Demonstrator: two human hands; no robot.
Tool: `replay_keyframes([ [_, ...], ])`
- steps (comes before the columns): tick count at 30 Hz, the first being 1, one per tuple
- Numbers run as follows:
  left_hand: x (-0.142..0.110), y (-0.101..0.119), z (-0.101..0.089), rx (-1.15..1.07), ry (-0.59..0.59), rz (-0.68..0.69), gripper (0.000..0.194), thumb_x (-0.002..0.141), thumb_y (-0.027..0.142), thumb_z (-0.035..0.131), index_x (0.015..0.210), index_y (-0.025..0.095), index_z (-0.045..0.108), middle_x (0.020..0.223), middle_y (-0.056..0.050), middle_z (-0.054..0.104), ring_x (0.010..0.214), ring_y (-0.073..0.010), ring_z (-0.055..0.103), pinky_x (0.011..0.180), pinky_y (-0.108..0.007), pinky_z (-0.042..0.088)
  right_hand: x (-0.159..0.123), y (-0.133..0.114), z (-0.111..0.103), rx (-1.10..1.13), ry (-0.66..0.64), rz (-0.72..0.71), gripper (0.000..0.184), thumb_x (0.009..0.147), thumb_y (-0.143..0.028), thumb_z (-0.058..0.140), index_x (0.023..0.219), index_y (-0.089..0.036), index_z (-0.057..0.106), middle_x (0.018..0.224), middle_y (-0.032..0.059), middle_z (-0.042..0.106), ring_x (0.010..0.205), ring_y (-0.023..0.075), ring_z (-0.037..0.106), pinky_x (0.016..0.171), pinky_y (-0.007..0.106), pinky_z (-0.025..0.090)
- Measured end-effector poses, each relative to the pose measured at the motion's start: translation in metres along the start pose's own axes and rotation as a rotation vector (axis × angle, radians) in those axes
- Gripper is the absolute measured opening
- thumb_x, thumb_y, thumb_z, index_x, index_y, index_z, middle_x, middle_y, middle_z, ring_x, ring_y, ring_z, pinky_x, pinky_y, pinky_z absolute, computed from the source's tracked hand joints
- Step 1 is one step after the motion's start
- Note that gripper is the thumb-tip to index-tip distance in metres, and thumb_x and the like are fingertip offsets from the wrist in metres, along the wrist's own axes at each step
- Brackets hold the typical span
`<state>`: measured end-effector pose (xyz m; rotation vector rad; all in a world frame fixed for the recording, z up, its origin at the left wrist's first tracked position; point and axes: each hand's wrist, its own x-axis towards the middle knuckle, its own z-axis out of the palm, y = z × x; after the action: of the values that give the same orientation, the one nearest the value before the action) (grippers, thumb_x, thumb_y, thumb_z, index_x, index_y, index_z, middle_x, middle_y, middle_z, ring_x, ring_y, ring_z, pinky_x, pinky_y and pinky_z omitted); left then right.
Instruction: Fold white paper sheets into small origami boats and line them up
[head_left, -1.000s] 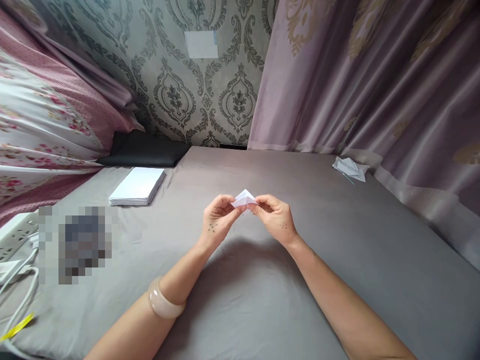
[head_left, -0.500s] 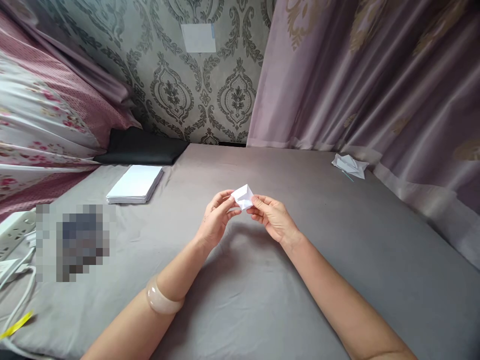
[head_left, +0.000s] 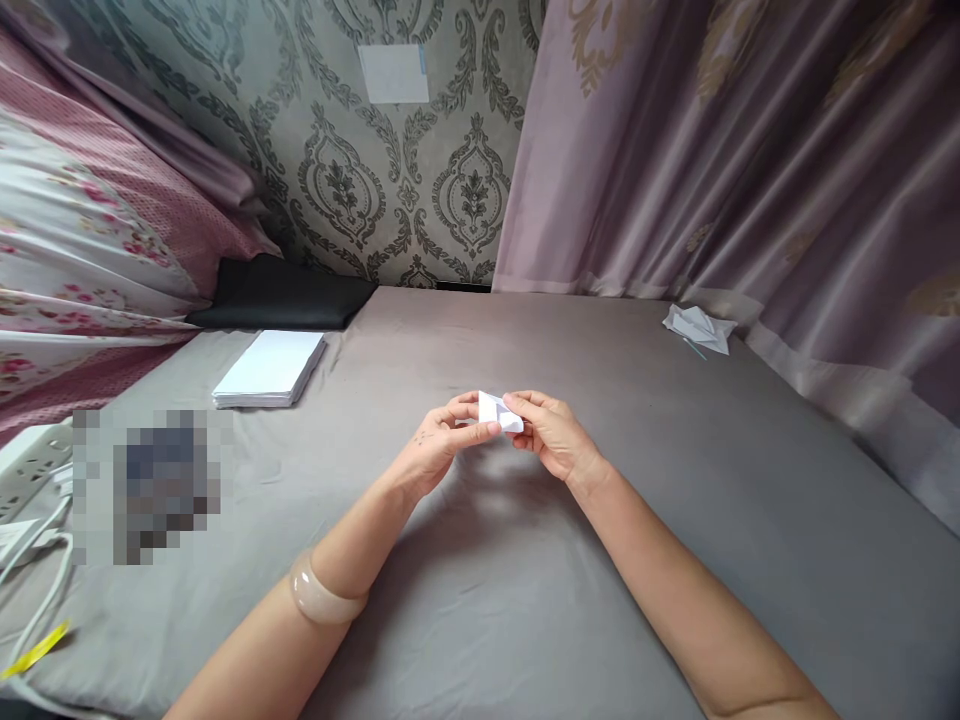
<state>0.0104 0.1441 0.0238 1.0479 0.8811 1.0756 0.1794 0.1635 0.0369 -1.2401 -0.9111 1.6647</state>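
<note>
A small piece of folded white paper (head_left: 491, 408) is held between my two hands above the middle of the grey sheet (head_left: 480, 600). My left hand (head_left: 442, 440) pinches its left and lower side, with the thumb laid along the near edge. On the right, my right hand (head_left: 551, 430) grips the upper right side between thumb and fingers. Some fingertips are hidden behind the paper. A pale bangle (head_left: 322, 592) circles my left forearm.
At the left lies a stack of white paper (head_left: 268, 365), with a black cover (head_left: 285, 292) behind it. Crumpled folded papers (head_left: 697, 328) rest at the far right by the curtain (head_left: 637, 180). A white power strip (head_left: 30, 465) with cables sits at the left edge.
The folded paper has been turned and tipped in my hands and sits slightly lower and to the right. My left thumb has shifted right, onto its near edge.
</note>
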Motion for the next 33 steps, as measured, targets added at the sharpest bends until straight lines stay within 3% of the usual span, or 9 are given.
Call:
replay_keyframes([
  [3, 0.001, 0.000, 0.000, -0.033, 0.011, 0.044, 0.016, 0.075, 0.033, 0.072, 0.067, 0.019, 0.073, 0.121, -0.008, 0.059, 0.120, -0.0259, 0.046, 0.101, -0.038, 0.031, -0.002, -0.005, -0.002, -0.045, -0.059, 0.012, 0.024, 0.071, -0.041, 0.073, 0.078, -0.019, 0.066, 0.067, 0.0010, 0.064, 0.051, 0.0104, 0.058, 0.043, 0.020, 0.044],
  [8, 0.000, 0.002, -0.001, -0.019, -0.089, 0.034, 0.015, 0.076, 0.035, 0.072, 0.076, 0.020, 0.075, 0.120, -0.008, 0.061, 0.116, -0.0270, 0.050, 0.099, -0.039, 0.034, 0.000, -0.006, -0.006, -0.074, -0.191, 0.017, 0.028, 0.073, -0.046, 0.071, 0.081, -0.019, 0.069, 0.068, 0.0009, 0.064, 0.052, 0.0094, 0.057, 0.043, 0.019, 0.043],
  [14, -0.003, -0.003, 0.003, 0.074, -0.137, -0.005, 0.011, 0.073, 0.030, 0.075, 0.083, 0.025, 0.077, 0.132, -0.005, 0.054, 0.134, -0.0297, 0.034, 0.104, -0.038, 0.032, -0.001, 0.000, -0.001, -0.148, -0.153, -0.042, 0.031, 0.074, -0.051, 0.068, 0.083, -0.022, 0.071, 0.066, -0.0005, 0.064, 0.055, 0.0101, 0.055, 0.045, 0.021, 0.041],
  [20, -0.006, -0.004, 0.009, 0.060, -0.170, -0.003, 0.018, 0.080, 0.036, 0.068, 0.088, 0.023, 0.077, 0.113, -0.008, 0.065, 0.122, -0.0280, 0.048, 0.102, -0.039, 0.034, -0.003, 0.001, 0.002, -0.177, -0.120, -0.096, 0.032, 0.072, -0.051, 0.069, 0.083, -0.021, 0.073, 0.069, -0.0006, 0.063, 0.060, 0.0109, 0.052, 0.053, 0.023, 0.039],
  [24, -0.006, -0.005, 0.010, 0.003, -0.179, 0.003, 0.018, 0.079, 0.034, 0.069, 0.091, 0.022, 0.076, 0.114, -0.008, 0.066, 0.119, -0.0269, 0.051, 0.102, -0.039, 0.034, -0.003, 0.001, 0.004, -0.107, -0.081, -0.104, 0.032, 0.067, -0.050, 0.072, 0.074, -0.019, 0.070, 0.069, -0.0010, 0.062, 0.065, 0.0114, 0.052, 0.062, 0.025, 0.041],
  [33, -0.002, -0.005, 0.006, -0.095, -0.149, -0.057, 0.018, 0.076, 0.032, 0.072, 0.088, 0.020, 0.074, 0.096, -0.007, 0.070, 0.104, -0.0238, 0.057, 0.096, -0.036, 0.037, -0.002, 0.002, 0.006, 0.032, -0.023, -0.066, 0.039, 0.056, -0.049, 0.079, 0.054, -0.018, 0.055, 0.056, -0.0049, 0.042, 0.056, 0.0082, 0.036, 0.053, 0.024, 0.031],
])
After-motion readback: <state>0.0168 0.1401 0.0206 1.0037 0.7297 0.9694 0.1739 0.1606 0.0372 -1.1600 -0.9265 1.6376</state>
